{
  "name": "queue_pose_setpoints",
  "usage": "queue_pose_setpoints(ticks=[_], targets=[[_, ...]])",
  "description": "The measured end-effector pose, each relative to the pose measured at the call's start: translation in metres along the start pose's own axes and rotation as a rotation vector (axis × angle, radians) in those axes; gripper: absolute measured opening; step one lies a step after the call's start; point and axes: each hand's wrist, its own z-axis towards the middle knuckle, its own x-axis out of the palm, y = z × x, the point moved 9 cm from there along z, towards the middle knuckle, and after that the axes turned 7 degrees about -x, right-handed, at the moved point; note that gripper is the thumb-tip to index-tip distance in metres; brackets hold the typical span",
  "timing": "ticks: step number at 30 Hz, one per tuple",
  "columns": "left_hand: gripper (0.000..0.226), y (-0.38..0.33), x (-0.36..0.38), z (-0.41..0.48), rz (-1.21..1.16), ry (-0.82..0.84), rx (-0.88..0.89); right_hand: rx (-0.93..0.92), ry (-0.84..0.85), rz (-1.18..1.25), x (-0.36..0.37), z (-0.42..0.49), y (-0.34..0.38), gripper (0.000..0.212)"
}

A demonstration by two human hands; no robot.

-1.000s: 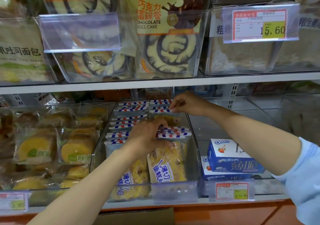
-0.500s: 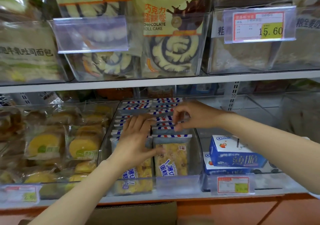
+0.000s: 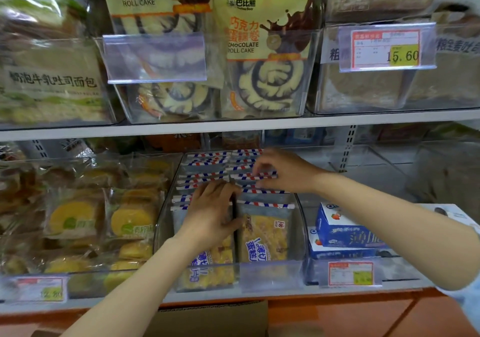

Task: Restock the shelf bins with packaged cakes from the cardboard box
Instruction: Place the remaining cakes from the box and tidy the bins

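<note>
A clear shelf bin (image 3: 300,222) on the lower shelf holds two rows of upright packaged cakes (image 3: 265,235) with red, white and blue striped top seals. My left hand (image 3: 211,212) lies flat, fingers straight, against the left row's front packs. My right hand (image 3: 281,172) reaches over the right row, fingertips pinching the striped top edge of a pack farther back. The top edge of the cardboard box (image 3: 207,318) shows below the shelf.
Left of the bin lie bagged yellow round cakes (image 3: 75,220). To the right stand blue Oreo boxes (image 3: 345,230) in another bin. The upper shelf (image 3: 233,125) carries chocolate roll cake bags (image 3: 262,51) and bread, close above my hands. Price tags hang along the shelf fronts.
My left hand has shifted from gripping a front pack to lying flat against the left row. My right hand moved slightly forward along the right row's tops. The front right pack now stands upright.
</note>
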Motion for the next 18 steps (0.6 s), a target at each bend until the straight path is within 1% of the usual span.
queue_pose_setpoints(ticks=[1,2,3,4,6,8,10,12,15,17,18], targets=[[0.053,0.003,-0.006,-0.003,-0.013,-0.041,0.001,-0.022,-0.034,-0.032,-0.001,0.006,0.006,0.035],[0.059,0.008,-0.010,-0.004,-0.015,-0.058,-0.023,-0.025,-0.016,-0.057,0.004,0.013,0.011,0.049],[0.069,0.014,-0.010,-0.004,0.004,-0.041,-0.069,-0.003,0.052,-0.082,0.015,0.018,0.014,0.060],[0.079,0.021,-0.007,-0.003,0.040,0.001,-0.119,0.042,0.147,-0.118,0.030,0.022,0.014,0.066],[0.088,0.029,0.005,-0.002,0.121,0.093,-0.173,0.163,0.313,-0.178,0.055,0.021,0.004,0.073],[0.092,0.030,0.010,-0.002,0.168,0.141,-0.169,0.248,0.408,-0.214,0.057,0.012,-0.003,0.074],[0.093,0.031,0.007,-0.003,0.155,0.144,-0.157,0.288,0.495,-0.250,0.052,0.003,-0.008,0.067],[0.091,0.031,0.008,-0.005,0.143,0.149,-0.135,0.308,0.486,-0.226,0.051,0.000,-0.013,0.068],[0.094,0.038,0.023,0.002,0.201,0.244,-0.133,0.255,0.409,-0.212,0.064,0.013,-0.012,0.068],[0.099,0.040,0.030,0.007,0.264,0.301,-0.133,0.252,0.420,-0.217,0.072,0.022,-0.019,0.069],[0.101,0.040,0.029,0.008,0.267,0.317,-0.135,0.260,0.440,-0.206,0.071,0.024,-0.023,0.074]])
